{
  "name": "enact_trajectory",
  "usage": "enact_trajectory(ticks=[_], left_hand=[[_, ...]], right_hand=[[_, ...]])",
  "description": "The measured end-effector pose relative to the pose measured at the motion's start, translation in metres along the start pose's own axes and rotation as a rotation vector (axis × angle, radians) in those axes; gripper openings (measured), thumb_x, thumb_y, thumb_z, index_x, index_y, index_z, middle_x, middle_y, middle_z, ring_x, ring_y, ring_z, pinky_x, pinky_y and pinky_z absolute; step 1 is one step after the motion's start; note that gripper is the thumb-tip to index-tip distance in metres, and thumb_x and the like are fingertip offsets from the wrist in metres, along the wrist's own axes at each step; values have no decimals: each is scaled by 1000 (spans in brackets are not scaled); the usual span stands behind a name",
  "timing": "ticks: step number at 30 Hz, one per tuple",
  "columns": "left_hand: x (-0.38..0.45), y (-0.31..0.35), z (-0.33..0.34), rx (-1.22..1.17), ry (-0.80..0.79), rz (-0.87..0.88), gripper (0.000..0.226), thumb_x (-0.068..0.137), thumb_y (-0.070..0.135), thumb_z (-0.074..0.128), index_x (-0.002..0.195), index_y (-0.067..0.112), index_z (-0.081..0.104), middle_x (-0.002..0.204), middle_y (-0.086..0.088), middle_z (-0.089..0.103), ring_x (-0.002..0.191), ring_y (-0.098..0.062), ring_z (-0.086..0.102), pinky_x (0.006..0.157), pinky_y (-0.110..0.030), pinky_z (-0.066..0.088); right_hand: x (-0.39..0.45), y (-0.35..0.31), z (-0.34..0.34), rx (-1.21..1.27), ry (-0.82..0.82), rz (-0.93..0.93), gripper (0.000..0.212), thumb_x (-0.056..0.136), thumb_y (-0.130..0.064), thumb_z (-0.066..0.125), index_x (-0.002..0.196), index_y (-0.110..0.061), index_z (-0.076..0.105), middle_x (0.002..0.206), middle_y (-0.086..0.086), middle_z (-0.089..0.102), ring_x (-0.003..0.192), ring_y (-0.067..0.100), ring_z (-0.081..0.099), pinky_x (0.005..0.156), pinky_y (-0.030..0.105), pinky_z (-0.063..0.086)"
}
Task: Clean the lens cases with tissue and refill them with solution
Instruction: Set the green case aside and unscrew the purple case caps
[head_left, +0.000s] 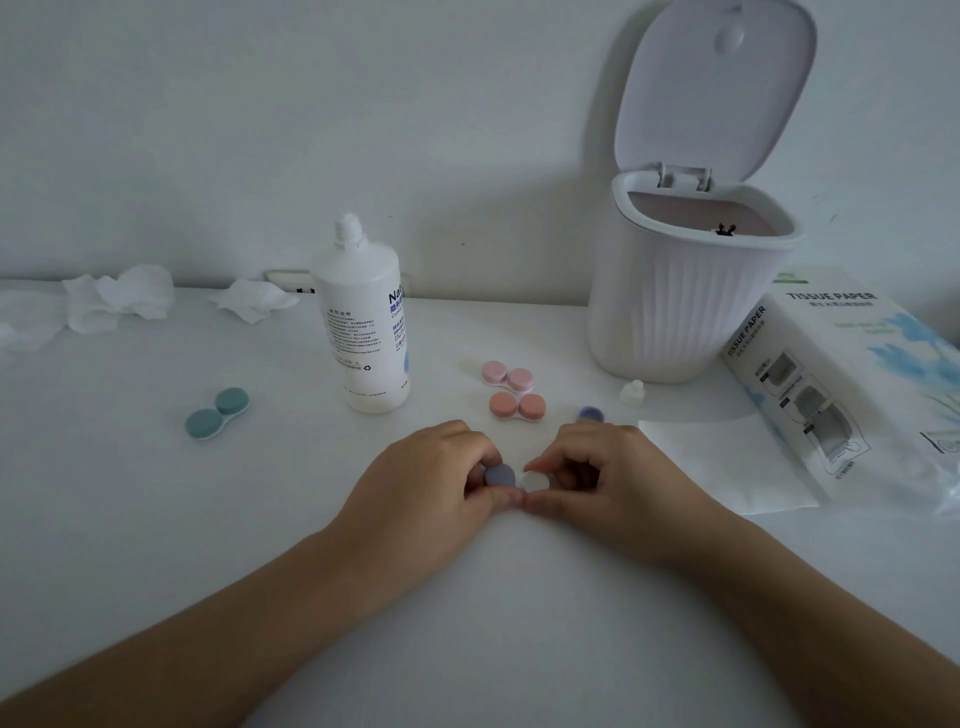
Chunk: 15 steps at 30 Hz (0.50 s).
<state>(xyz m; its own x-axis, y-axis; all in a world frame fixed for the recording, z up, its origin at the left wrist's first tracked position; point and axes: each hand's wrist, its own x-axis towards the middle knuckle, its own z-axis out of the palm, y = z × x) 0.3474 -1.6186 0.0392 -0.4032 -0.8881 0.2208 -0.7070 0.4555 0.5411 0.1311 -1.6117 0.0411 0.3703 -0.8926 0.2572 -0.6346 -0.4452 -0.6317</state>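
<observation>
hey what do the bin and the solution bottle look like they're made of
The bin looks like matte white molded plastic, judging by its ribbed wall and hinged lid. The solution bottle seems smooth, slightly glossy opaque white plastic, with a threaded neck and a printed label.

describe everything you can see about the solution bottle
The solution bottle is white, opaque plastic by its look, standing upright on the white table behind the hands, between the green lens case and the two pinkish cases. Its cap is off, baring the threaded neck and nozzle; a small white cap lies by the bin. Its label shows fine grey print and blue lettering, too small to read. Nothing touches it but the table.
</observation>
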Motion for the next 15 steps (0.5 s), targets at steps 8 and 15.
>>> enact_trajectory(ticks=[8,15], left_hand=[[2,-7,-16,-159,-196,73,46,78,36,78,122,40,64,102,39,59,68,-1,59,65,-9,42],[1,-4,-9,-95,-96,94,25,83,28,76,106,36,70,95,25,63,67,3,56,62,-13,38]], right_hand=[[0,1,-2,-36,-12,-20,14,78,-28,85,86,-22,74,59,-20,50,61,2,52,58,10,36],[1,2,-1,-27,-14,-25,12,78,-30,83,84,-25,74,60,-19,51,62,5,52,57,13,36]])
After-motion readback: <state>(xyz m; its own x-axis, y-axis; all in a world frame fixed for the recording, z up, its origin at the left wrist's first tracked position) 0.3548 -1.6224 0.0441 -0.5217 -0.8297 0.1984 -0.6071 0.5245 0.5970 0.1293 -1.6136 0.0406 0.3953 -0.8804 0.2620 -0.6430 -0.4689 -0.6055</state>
